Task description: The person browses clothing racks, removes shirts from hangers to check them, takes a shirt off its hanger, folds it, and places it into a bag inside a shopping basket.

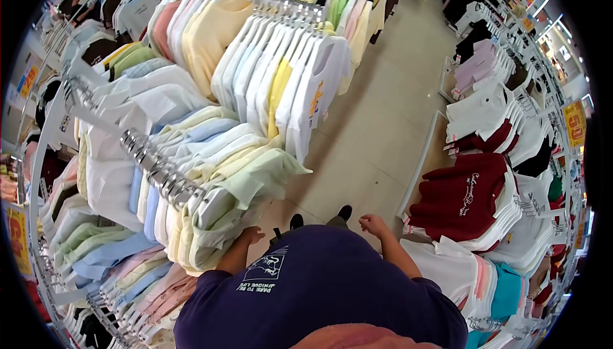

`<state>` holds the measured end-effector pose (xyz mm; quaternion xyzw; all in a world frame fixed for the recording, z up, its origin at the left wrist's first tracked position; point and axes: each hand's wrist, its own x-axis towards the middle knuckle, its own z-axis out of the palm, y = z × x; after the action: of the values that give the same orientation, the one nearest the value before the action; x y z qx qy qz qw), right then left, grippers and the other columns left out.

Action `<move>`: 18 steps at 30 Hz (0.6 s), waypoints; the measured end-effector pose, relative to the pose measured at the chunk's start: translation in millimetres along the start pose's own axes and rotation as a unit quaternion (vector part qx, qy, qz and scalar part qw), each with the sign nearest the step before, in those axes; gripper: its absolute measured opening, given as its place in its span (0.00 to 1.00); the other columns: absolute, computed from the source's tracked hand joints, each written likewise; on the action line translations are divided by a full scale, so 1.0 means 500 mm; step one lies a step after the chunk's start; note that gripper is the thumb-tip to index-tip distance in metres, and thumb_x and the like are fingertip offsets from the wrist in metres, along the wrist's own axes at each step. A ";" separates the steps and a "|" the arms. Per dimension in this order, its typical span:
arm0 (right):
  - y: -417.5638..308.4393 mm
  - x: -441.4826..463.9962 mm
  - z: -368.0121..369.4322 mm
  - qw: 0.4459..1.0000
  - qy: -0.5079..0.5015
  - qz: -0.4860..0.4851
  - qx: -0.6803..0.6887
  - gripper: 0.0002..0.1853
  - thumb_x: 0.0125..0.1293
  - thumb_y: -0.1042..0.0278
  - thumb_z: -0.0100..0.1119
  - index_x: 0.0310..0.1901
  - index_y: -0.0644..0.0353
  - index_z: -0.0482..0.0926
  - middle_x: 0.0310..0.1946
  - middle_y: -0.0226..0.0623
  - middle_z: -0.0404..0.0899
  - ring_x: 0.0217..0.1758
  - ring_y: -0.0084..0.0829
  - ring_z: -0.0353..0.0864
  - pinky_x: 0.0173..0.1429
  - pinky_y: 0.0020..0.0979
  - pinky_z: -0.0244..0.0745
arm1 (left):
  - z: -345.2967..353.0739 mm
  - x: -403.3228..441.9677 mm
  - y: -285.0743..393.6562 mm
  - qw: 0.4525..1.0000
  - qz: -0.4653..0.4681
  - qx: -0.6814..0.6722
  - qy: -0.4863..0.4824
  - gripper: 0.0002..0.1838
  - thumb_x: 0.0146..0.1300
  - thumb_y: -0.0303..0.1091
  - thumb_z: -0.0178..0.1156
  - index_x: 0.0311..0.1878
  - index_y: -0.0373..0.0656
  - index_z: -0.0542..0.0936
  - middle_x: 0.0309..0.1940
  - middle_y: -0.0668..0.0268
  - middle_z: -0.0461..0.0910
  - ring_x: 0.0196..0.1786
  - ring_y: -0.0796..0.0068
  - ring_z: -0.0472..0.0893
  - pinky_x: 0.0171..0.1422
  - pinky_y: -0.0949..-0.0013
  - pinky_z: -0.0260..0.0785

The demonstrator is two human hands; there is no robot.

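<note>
My left hand (254, 235) hangs low beside the light green garment (255, 173) at the front end of the left rack, its fingers partly curled and nothing visible in them. On the other side of my body, my right hand (370, 223) hangs over the floor with the fingers loosely bent; whether it holds anything is too small to tell. The dark red shirt (463, 193) on the right rack is the nearest large garment on that side. Between the hands is my dark blue shirt (332, 279) with white print.
Metal rails (159, 167) with many hanging pastel clothes fill the left. Racks of white, dark red and turquoise clothes (506, 290) line the right. A tiled aisle floor (377, 113) runs ahead between them. A yellow sign (574, 124) hangs at the far right.
</note>
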<state>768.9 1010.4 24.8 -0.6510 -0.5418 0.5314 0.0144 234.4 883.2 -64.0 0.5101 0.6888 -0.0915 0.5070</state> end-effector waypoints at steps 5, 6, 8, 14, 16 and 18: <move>0.085 0.029 -0.079 0.996 -0.044 0.082 -0.004 0.21 0.69 0.54 0.62 0.50 0.66 0.84 0.32 0.38 0.86 0.32 0.29 0.86 0.36 0.32 0.79 | -0.001 0.044 0.065 1.000 0.016 0.013 0.014 0.37 0.62 0.61 0.63 0.65 0.40 0.78 0.60 0.49 0.81 0.62 0.50 0.80 0.67 0.57 0.71; 0.101 0.033 -0.098 0.993 -0.054 0.107 -0.005 0.21 0.69 0.53 0.62 0.50 0.65 0.84 0.33 0.38 0.86 0.32 0.29 0.86 0.35 0.32 0.79 | 0.001 0.055 0.081 1.000 0.020 0.006 0.015 0.37 0.63 0.61 0.63 0.64 0.40 0.78 0.60 0.49 0.81 0.62 0.50 0.80 0.67 0.57 0.71; 0.129 0.048 -0.144 0.985 -0.074 0.153 -0.006 0.21 0.69 0.52 0.63 0.51 0.64 0.84 0.33 0.39 0.86 0.32 0.29 0.86 0.33 0.32 0.78 | 0.003 0.077 0.122 0.999 0.034 0.028 0.029 0.36 0.63 0.60 0.63 0.63 0.40 0.80 0.60 0.48 0.81 0.62 0.49 0.80 0.68 0.57 0.71; 0.179 0.111 -0.303 0.980 -0.042 0.181 0.074 0.23 0.71 0.54 0.61 0.57 0.64 0.81 0.39 0.40 0.86 0.35 0.30 0.85 0.36 0.32 0.77 | -0.043 0.112 0.337 0.996 0.045 0.072 0.026 0.33 0.63 0.59 0.63 0.60 0.41 0.82 0.58 0.50 0.82 0.62 0.48 0.79 0.67 0.56 0.71; 0.203 0.139 -0.345 0.978 -0.020 0.170 0.123 0.23 0.71 0.54 0.61 0.58 0.64 0.81 0.39 0.40 0.86 0.36 0.31 0.85 0.37 0.33 0.77 | -0.046 0.163 0.393 0.992 0.068 0.098 0.034 0.32 0.63 0.59 0.63 0.60 0.42 0.82 0.57 0.50 0.82 0.61 0.48 0.80 0.66 0.55 0.72; 0.229 0.157 -0.388 0.974 -0.012 0.164 0.152 0.23 0.71 0.54 0.61 0.59 0.64 0.80 0.40 0.39 0.85 0.37 0.32 0.85 0.38 0.34 0.77 | -0.059 0.217 0.457 0.991 0.070 0.099 0.049 0.32 0.62 0.58 0.63 0.60 0.42 0.82 0.56 0.49 0.83 0.60 0.47 0.81 0.65 0.55 0.72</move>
<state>973.2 1127.6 -12.1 -0.7152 -0.3400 0.6104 0.0196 402.0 1074.1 -46.6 0.6091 0.6628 -0.0983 0.4244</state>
